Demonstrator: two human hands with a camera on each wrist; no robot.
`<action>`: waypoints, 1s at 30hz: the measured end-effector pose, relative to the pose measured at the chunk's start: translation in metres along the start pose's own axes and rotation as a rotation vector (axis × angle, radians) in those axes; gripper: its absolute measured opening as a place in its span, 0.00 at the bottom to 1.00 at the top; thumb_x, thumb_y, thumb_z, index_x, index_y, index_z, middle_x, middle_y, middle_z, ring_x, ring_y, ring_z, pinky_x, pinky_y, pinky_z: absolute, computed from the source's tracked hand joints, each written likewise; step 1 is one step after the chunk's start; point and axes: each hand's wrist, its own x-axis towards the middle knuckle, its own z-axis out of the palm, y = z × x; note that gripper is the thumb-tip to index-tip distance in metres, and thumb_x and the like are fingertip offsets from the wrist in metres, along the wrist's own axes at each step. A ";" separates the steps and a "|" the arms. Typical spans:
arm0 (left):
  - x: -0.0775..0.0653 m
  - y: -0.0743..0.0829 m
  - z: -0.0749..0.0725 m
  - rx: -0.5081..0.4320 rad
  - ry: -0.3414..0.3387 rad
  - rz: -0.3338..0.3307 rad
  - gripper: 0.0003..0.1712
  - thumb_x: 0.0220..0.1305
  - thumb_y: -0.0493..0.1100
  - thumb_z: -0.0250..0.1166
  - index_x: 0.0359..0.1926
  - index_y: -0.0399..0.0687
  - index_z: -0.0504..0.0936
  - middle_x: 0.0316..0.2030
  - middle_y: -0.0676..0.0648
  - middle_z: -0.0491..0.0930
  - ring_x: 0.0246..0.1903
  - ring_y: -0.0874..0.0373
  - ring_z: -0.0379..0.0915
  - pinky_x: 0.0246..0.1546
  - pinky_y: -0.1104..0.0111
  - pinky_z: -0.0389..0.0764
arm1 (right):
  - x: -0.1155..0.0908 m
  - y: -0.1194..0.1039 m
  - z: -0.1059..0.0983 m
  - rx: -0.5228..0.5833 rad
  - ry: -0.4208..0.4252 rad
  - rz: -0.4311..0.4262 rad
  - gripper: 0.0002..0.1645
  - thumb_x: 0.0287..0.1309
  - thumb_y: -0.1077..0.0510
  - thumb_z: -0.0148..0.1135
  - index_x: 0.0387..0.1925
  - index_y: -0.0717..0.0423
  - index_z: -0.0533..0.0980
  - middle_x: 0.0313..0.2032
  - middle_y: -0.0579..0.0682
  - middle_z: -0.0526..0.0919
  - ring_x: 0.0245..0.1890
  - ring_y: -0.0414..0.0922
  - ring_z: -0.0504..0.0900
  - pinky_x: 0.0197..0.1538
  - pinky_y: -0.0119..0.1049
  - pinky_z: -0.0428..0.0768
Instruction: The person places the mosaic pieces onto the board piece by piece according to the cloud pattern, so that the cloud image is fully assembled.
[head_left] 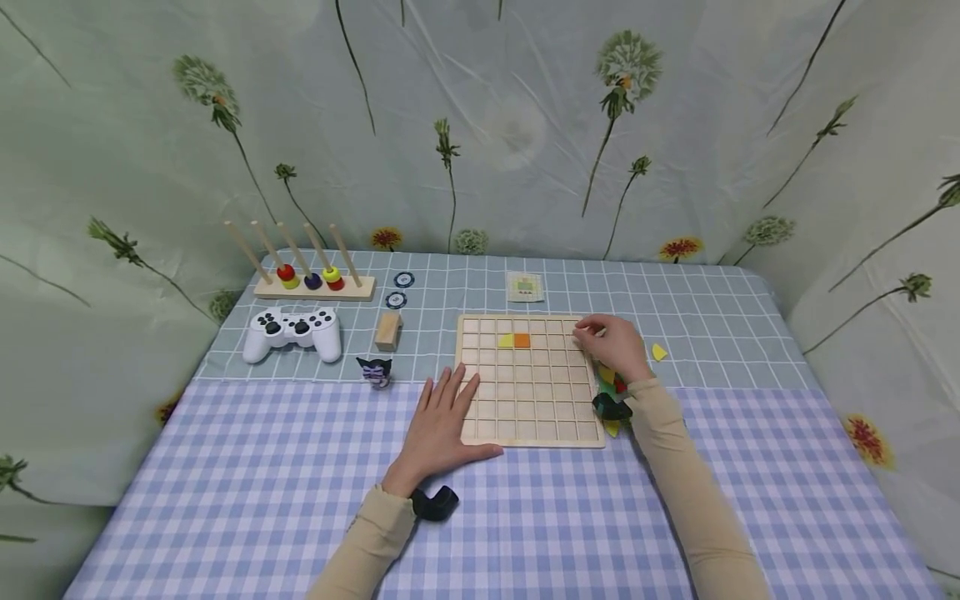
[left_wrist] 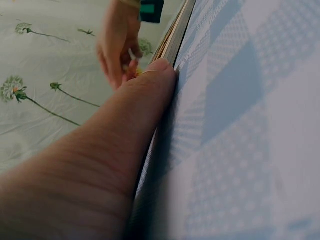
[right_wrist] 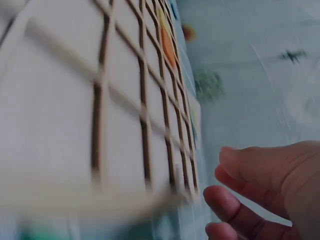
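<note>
- Grip: right hand [head_left: 615, 346] at the board's far right corner, thumb and fingers bent close together; cannot tell whether a piece is held.
- Left hand [head_left: 442, 421] spread, clasping nothing, at the near left corner.
- One gridded wooden board [head_left: 532, 408] flat between the hands; judged light and stiff, best taken by opposite rims.
- Two tiles seated: one yellow tile [head_left: 506, 341], one orange tile [head_left: 522, 341]; probably light, slick, best pinched by edges.
- Loose pieces [head_left: 621, 385] beside right rim, partly hidden, uncounted; one yellow piece [head_left: 659, 352] apart.
- Beyond: one card [head_left: 525, 287], one block [head_left: 387, 333], two chips [head_left: 396, 300], one controller [head_left: 292, 333].
</note>
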 end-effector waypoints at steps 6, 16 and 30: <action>-0.001 -0.001 -0.001 -0.012 0.015 0.010 0.64 0.45 0.82 0.55 0.73 0.45 0.55 0.72 0.40 0.47 0.71 0.44 0.38 0.68 0.50 0.39 | -0.007 0.025 -0.030 -0.099 0.104 0.117 0.18 0.58 0.49 0.64 0.39 0.62 0.82 0.33 0.59 0.82 0.28 0.53 0.77 0.26 0.40 0.70; 0.000 -0.001 -0.002 -0.009 0.008 0.011 0.63 0.45 0.80 0.57 0.73 0.46 0.55 0.72 0.40 0.47 0.71 0.45 0.37 0.68 0.52 0.38 | -0.020 0.043 -0.054 -0.191 0.106 0.281 0.23 0.54 0.48 0.67 0.40 0.66 0.82 0.33 0.60 0.83 0.31 0.54 0.79 0.25 0.41 0.71; 0.001 -0.001 0.000 -0.008 -0.011 0.002 0.64 0.45 0.81 0.56 0.73 0.47 0.53 0.73 0.41 0.45 0.71 0.46 0.35 0.68 0.52 0.36 | -0.016 0.047 -0.045 -0.240 0.071 0.339 0.21 0.54 0.49 0.67 0.37 0.65 0.83 0.33 0.59 0.84 0.31 0.54 0.78 0.26 0.43 0.69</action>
